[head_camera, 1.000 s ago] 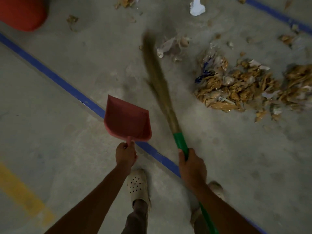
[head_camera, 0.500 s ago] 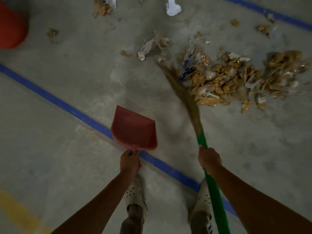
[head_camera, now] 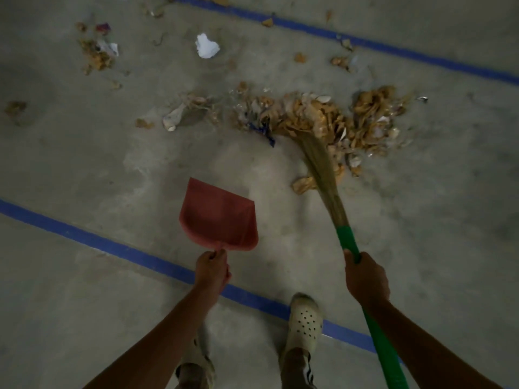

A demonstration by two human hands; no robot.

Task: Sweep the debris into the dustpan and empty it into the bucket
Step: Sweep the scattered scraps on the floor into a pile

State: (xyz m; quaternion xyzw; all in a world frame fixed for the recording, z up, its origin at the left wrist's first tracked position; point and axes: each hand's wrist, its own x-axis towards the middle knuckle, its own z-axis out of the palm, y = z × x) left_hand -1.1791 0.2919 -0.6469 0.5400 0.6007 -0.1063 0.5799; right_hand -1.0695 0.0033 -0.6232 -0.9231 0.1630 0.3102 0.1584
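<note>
No writing could be read anywhere in view.

The red dustpan (head_camera: 219,220), the broom (head_camera: 332,203) with its green handle, the white paper scrap (head_camera: 207,46) and the pale shoe (head_camera: 304,321) bore no legible letters, numbers or logos. The blue stripes (head_camera: 112,245) on the floor were plain lines, and the debris (head_camera: 365,116) was too blurred to show any print.

The broom (head_camera: 335,211) has swung right into the debris (head_camera: 370,119), apparently touching it.
</note>
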